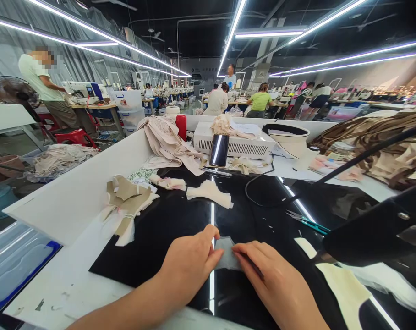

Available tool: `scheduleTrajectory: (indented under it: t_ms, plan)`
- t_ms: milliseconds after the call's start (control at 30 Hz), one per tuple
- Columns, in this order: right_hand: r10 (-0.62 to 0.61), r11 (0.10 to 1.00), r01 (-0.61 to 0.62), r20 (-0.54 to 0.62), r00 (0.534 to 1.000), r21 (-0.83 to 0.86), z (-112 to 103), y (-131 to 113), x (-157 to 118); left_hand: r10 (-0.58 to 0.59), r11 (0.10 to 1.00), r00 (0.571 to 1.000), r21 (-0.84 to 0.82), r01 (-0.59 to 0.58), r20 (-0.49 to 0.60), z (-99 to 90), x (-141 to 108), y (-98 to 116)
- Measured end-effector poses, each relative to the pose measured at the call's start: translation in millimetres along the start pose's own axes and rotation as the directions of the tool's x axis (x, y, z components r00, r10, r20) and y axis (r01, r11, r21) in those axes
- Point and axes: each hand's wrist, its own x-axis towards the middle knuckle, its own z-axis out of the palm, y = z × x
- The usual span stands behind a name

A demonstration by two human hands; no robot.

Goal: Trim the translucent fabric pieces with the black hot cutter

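A small translucent whitish piece (227,253) lies on the glossy black table surface (153,261), between my hands. My left hand (190,259) is at its left edge, thumb and forefinger apart and touching or just over it. My right hand (273,270) is at its right edge with thumb and fingers pressed together; whether they grip the edge is too small to tell. Beyond them lies a cream curved fabric piece (210,192). A stack of beige and tan cut pieces (130,199) sits to the left.
A black machine arm (376,224) reaches in from the right, near teal-handled snips (309,222) and cream pieces (343,288). At the back stand a phone (219,150), a white box (203,138) and a red thread cone (181,127). People sit or stand at sewing tables farther off.
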Motion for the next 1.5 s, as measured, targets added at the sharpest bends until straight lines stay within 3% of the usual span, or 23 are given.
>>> scheduleTrajectory:
  t_ms: [267, 733, 1100, 1233, 1333, 1500]
  plan:
    - [-0.038, 0.996, 0.039, 0.014, 0.999, -0.082, 5.9, -0.2, -0.6, -0.015, 0.997, 1.000, 0.072, 0.013, 0.027, 0.9, 0.7, 1.7]
    - [-0.010, 0.997, 0.012, 0.024, 1.000, -0.070, 10.0, -1.9, -1.4, -0.039, 0.997, 0.999, 0.066, 0.037, 0.032, 2.6, 0.6, 1.1]
    - [-0.034, 0.994, 0.034, 0.002, 0.999, -0.102, 10.0, -5.4, -0.5, 0.006, 0.983, 1.000, 0.185, -0.002, -0.024, 6.3, 0.5, -1.5]
    - [-0.043, 0.991, 0.036, -0.047, 0.998, -0.127, 8.6, -11.5, 3.5, 0.112, 0.921, 0.988, 0.385, -0.063, -0.106, 7.4, 0.0, -3.5]
    - [-0.060, 0.987, 0.047, -0.076, 0.995, -0.155, 7.4, -15.8, 6.4, 0.293, 0.834, 0.929, 0.535, -0.133, -0.226, 8.0, -0.8, -7.0]
    - [-0.064, 0.986, 0.047, -0.103, 0.993, -0.160, 7.6, -19.4, 7.6, 0.496, 0.794, 0.840, 0.507, -0.335, -0.221, 15.4, -4.2, -11.0]
